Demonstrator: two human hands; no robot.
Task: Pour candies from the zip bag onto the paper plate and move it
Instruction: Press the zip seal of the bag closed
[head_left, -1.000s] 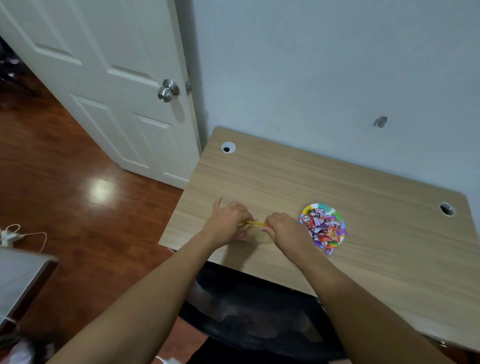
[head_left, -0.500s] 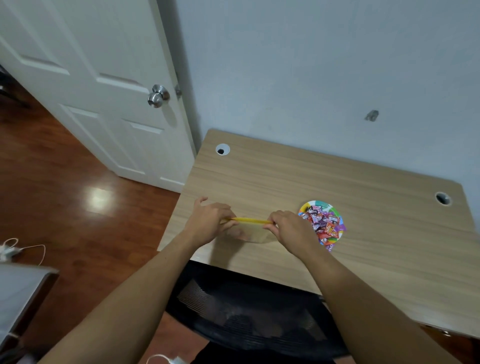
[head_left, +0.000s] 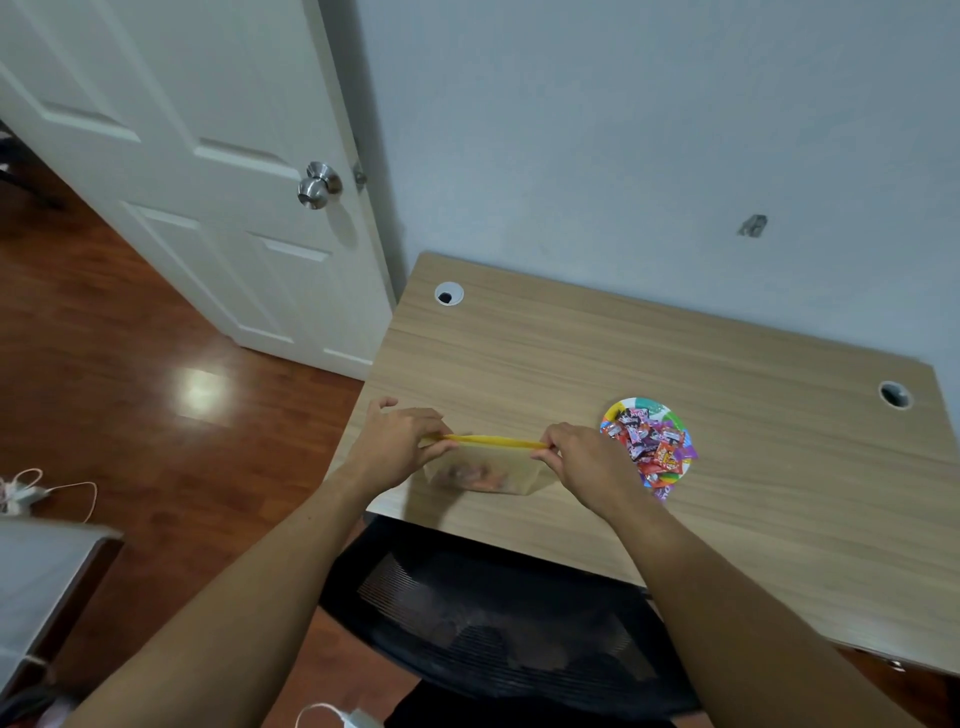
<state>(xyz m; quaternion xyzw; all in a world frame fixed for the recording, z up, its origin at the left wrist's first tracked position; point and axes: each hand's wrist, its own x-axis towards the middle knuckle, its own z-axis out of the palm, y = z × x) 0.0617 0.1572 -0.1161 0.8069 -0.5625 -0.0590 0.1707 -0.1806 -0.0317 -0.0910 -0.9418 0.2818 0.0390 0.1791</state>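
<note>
Pale blue wall and a white panelled door (head_left: 208, 171) back our light wood-grain desk (head_left: 623, 364). Near its front edge our left hand (head_left: 400, 447) and right hand (head_left: 587, 462) each pinch an end of the clear zip bag (head_left: 488, 467) along its yellow seal. Beside it, the round rainbow-rimmed paper plate (head_left: 649, 405) holds glossy wrapped candies (head_left: 654, 447), labels unreadable.

one zip bag (head_left: 488, 467), one paper plate (head_left: 655, 406), two hands
</note>
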